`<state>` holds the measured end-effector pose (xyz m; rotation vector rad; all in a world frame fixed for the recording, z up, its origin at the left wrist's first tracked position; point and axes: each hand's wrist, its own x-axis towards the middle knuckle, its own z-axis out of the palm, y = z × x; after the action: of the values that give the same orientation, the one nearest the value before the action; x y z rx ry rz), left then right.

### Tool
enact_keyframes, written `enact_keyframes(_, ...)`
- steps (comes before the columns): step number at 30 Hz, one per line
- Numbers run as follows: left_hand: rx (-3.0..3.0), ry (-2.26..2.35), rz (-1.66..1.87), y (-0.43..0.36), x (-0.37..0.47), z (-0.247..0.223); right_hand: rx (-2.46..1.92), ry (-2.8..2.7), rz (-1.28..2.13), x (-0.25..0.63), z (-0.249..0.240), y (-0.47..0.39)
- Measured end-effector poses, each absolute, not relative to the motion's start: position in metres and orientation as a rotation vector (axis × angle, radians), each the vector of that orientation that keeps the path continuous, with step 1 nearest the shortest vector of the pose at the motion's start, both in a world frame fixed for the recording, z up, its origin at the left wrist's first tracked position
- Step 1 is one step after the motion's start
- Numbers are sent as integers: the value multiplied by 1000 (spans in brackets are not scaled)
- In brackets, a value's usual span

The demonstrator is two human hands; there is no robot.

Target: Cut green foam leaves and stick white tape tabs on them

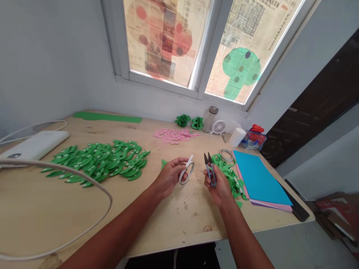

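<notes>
My left hand grips a roll of white tape, whose loose end sticks up past the fingers. In my right hand lies a pair of thread snips, blades upward and apart. Both hands are above the wooden table, a short gap between them. A small green piece shows just behind my left hand. Beside my right hand is a heap of green cut scraps. Further left spreads a large pile of green cutouts with small white strips on them.
Pink cutouts lie at the back, near two green paper balls, a flask and a small fan. Blue sheets and another tape roll are at right. A white cable loops across the left.
</notes>
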<state>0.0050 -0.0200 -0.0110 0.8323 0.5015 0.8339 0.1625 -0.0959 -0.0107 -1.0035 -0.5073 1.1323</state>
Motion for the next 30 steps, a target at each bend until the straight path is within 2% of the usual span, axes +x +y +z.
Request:
enact_keyframes(7,771,574,911,-19,9,-14,-1131,-745,1080,158,-16,-58)
enact_keyframes(16,869,611,977,-20,4,-15,-1116,-989,1071,160,-24,-64)
enact_keyframes(30,1034,804,1073,-25,3,-9,-1343,-1304,733,156,-13,-72)
